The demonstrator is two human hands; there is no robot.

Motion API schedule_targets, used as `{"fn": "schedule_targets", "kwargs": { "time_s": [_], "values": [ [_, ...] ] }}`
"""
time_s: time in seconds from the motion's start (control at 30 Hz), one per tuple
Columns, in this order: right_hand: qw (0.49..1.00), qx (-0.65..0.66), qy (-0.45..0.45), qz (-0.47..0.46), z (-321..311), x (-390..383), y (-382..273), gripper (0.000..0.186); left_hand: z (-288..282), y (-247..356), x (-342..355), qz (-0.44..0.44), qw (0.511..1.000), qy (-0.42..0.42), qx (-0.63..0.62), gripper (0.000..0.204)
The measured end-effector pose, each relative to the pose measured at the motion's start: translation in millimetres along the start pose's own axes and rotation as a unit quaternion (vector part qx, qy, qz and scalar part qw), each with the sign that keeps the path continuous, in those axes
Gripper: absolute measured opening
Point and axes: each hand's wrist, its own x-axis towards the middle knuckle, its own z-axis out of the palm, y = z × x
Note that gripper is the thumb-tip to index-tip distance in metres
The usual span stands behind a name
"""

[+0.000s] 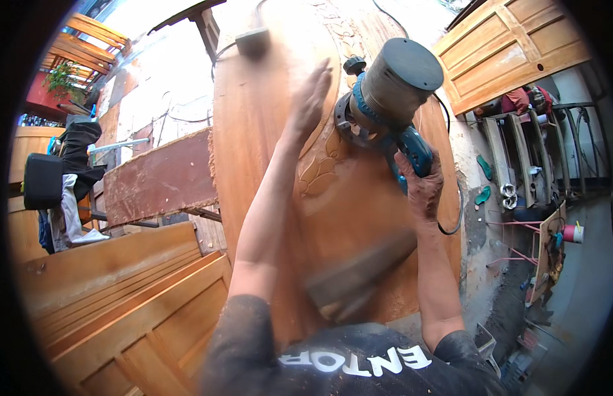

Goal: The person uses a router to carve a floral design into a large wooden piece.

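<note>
Surface: one long wood panel with a carved pattern. Ground glares white at upper left. Counts: one router, over the panel beside the carving, can't tell if the base touches; one grey box at the panel's far end, blurred; one reddish-brown board on the left; one panelled door upper right; two green sandals; one black case far left. Right hand wraps the router's blue handle. Left hand flat, fingers straight; can't tell if it's touching the panel.
</note>
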Motion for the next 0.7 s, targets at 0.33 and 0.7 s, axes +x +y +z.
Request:
{"fn": "schedule_targets", "kwargs": {
  "time_s": [0.33, 0.7],
  "values": [
    [0.999, -0.019, -0.009, 0.044, -15.7, 38.7, 16.9, 0.03, 32.6, -0.1, 87.3, -0.11, 0.985, -0.117, -0.062, 0.053],
    [0.995, -0.071, -0.067, -0.027, -12.7, 125.2, 5.8, 0.026, 25.7, -15.3, 117.8, -0.005, 0.999, 0.01, -0.044, 0.053]
  ]
}}
